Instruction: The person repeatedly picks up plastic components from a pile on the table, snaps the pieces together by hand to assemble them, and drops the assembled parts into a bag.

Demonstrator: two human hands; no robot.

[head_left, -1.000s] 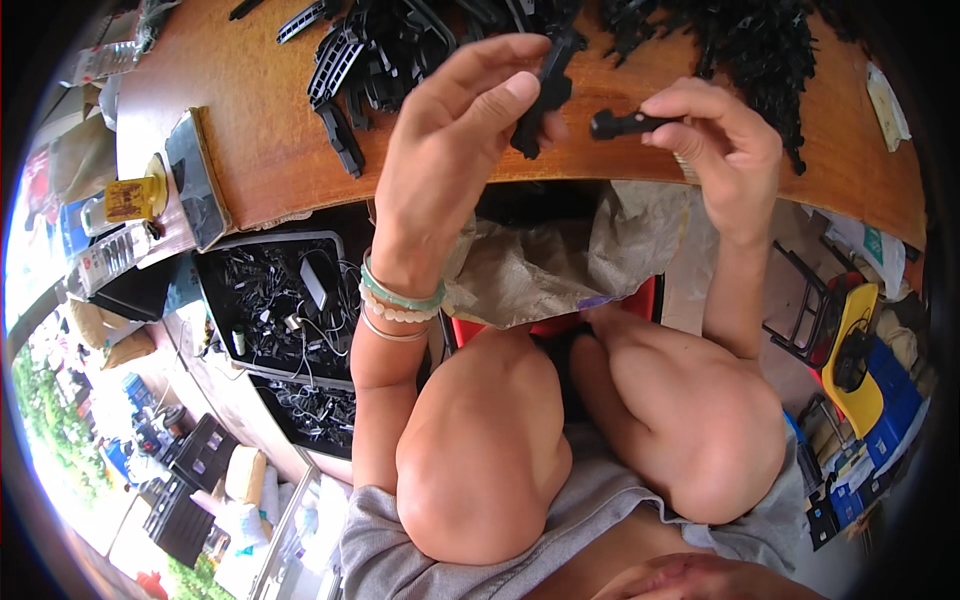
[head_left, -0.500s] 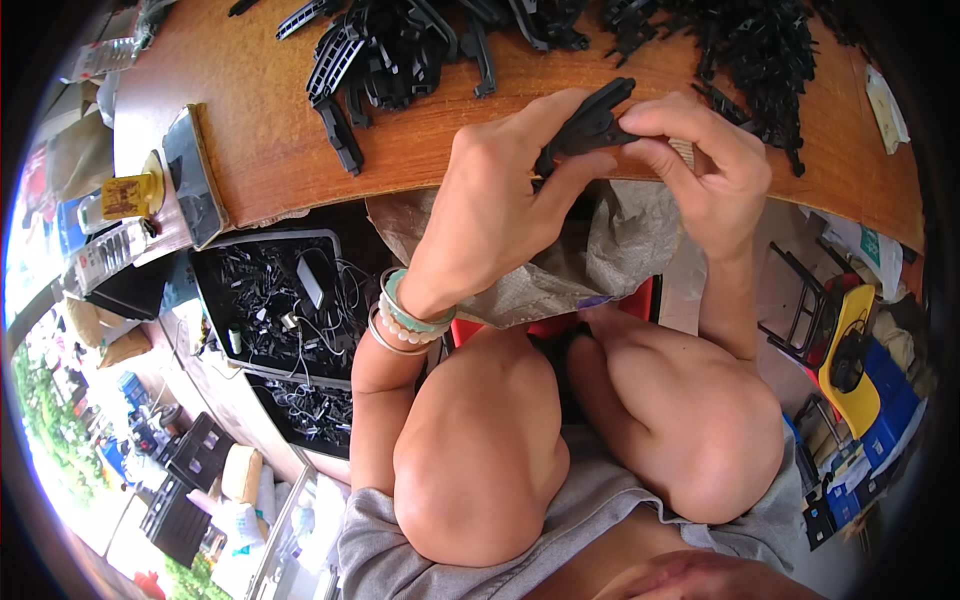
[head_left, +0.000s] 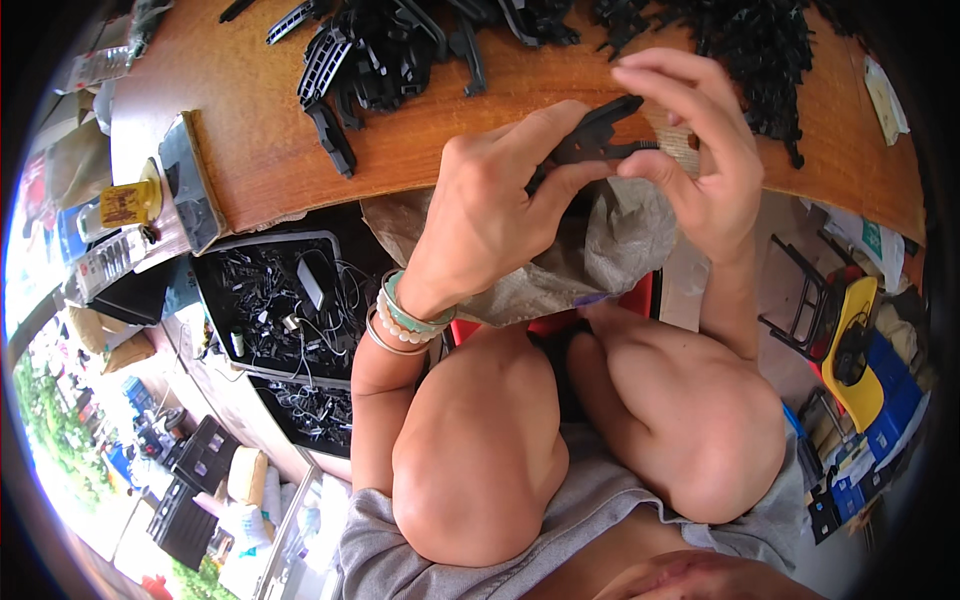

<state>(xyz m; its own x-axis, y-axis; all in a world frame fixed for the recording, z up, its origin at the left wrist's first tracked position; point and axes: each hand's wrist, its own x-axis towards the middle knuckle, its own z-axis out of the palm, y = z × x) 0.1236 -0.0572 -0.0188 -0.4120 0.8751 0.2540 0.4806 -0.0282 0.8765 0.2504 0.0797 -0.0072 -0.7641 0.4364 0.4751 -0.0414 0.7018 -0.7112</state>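
My left hand and my right hand meet over the front edge of the wooden table. Between their fingertips they pinch a flat black plastic part; the left thumb and forefinger grip its left end, the right fingers its right end. Bead bracelets ring my left wrist. Under the hands hangs a grey-brown woven sack, above my bare knees.
Heaps of black plastic parts and smaller black pieces cover the far tabletop. A dark bin of cables and scraps stands at the left below the table. A yellow-and-black chair and blue crates are at the right.
My left hand came down from the table's parts toward my right hand. The two hands closed together on the black part and now hold it lower, over the table edge.
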